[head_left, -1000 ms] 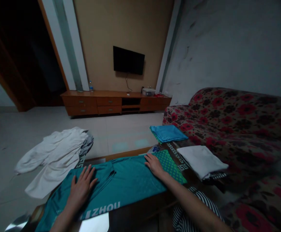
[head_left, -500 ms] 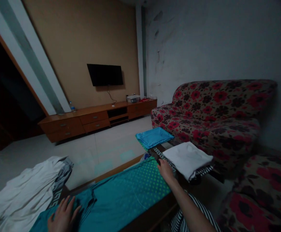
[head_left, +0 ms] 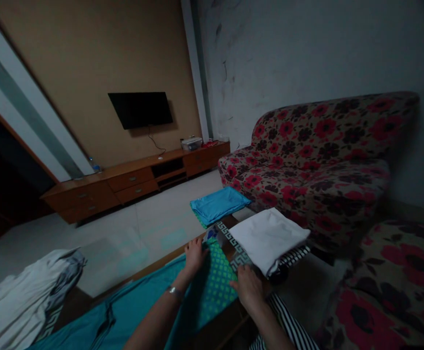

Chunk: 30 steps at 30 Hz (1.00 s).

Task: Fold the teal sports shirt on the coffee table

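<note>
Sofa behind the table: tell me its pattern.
Red flowers on dark fabric, clearest in the head view.

— Where are the hands on the teal shirt point(head_left: 131, 306)?

— Both at its dotted green end: the left hand point(head_left: 194, 253) grips the far corner, the right hand point(head_left: 248, 288) the near one.

— And around that shirt?

— A folded white garment point(head_left: 268, 236) lies just right of it, a folded blue cloth point(head_left: 219, 204) beyond, a white heap point(head_left: 18, 304) to its left — floral sofa point(head_left: 317, 155) further right.
</note>
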Motion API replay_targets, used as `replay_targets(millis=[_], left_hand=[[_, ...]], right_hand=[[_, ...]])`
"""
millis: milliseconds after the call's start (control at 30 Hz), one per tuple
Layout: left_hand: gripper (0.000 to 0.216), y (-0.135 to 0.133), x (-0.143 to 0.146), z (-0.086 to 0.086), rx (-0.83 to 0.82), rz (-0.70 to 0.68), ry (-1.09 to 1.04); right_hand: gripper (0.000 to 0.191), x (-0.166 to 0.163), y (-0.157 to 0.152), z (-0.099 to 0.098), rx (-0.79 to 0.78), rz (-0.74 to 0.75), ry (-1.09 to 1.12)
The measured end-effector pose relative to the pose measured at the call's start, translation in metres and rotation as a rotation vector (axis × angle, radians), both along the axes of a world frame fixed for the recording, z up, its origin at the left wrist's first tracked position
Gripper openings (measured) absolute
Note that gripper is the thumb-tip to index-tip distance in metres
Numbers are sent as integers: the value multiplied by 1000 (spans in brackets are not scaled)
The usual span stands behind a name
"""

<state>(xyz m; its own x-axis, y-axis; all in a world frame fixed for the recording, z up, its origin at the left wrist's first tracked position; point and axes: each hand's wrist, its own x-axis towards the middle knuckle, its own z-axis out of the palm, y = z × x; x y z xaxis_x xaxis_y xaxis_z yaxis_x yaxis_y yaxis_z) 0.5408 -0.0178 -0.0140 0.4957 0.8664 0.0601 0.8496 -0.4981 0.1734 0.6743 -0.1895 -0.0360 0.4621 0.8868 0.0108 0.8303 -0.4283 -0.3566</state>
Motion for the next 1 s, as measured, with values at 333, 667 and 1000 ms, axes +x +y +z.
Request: replay_targets(millis=[333, 667, 1000], left_hand=[[31, 52, 52, -5, -106, 35, 93], [39, 69, 63, -11, -169, -96, 167], [28, 69, 60, -5, -170, -68, 202]], right_hand=[[34, -7, 4, 16, -84, -60, 75], [25, 3, -3, 34, -224, 12, 166], [27, 1, -11, 51, -234, -16, 193]])
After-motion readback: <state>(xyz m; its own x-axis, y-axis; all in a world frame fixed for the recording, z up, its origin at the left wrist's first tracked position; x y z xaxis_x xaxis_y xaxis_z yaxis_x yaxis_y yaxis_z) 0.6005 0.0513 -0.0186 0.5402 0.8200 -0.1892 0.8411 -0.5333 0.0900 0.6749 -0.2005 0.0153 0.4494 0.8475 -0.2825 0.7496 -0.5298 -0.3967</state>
